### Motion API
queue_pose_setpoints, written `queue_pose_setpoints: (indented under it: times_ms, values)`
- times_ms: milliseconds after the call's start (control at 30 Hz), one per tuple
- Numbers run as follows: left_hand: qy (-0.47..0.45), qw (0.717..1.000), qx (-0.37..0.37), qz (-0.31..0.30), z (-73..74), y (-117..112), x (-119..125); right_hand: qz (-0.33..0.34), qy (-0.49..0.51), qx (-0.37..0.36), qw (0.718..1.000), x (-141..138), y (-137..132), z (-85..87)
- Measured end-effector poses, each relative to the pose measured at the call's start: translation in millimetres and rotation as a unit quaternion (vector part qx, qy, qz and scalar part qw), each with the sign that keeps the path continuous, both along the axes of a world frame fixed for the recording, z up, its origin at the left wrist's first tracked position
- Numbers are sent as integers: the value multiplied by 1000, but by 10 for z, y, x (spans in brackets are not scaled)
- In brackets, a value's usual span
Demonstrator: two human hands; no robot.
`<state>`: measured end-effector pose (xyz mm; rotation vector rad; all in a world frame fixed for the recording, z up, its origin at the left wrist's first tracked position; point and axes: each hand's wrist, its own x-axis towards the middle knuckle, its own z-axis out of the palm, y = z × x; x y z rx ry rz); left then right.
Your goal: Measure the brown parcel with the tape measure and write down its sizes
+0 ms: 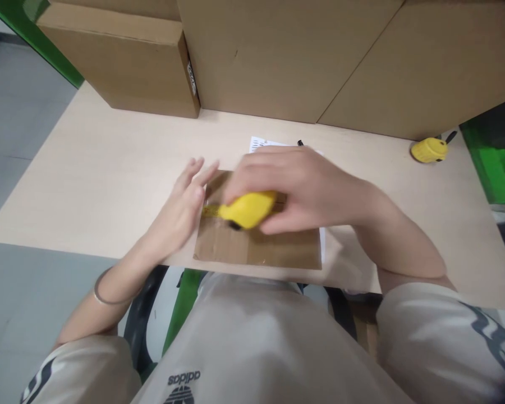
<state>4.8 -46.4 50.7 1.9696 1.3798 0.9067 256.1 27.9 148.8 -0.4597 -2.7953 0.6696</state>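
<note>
A flat brown cardboard piece [256,247] lies near the front edge of the light wooden table [109,174]. My right hand [303,188] is closed around a yellow tape measure [248,209] held just over the cardboard, with a short bit of tape showing at its left. My left hand [180,210] rests at the cardboard's left edge, fingers stretched out and apart, holding nothing. A white printed sheet [258,144] lies under and behind the cardboard, mostly hidden by my right hand.
Large cardboard boxes [286,56] stand along the back of the table, a smaller one [126,62] at the back left. A second yellow tool [429,150] lies at the far right. Green frame parts [492,163] flank the right edge.
</note>
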Motion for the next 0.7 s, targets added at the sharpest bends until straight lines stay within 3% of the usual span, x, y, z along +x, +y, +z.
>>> queue_pose_setpoints:
  times_ms: [67,167,267,400,567,700]
  values:
    - [96,983,159,17,134,-264,162,2,12,-41,999,315,-85,50]
    - [154,931,313,-106,225,-552,435,14,9,-93,996,665,-280,13]
    - [182,909,329,-182,162,-606,619,17,-25,-117,993,768,-456,-99]
    - [177,907,319,-210,37,-511,651,11,-44,-128,991,718,-476,-189]
    - [213,892,315,-244,47,-500,621,8,-42,-143,989,738,-30,-118]
    - [258,882,321,-231,55,-524,659,-65,-16,-101,993,775,480,-79]
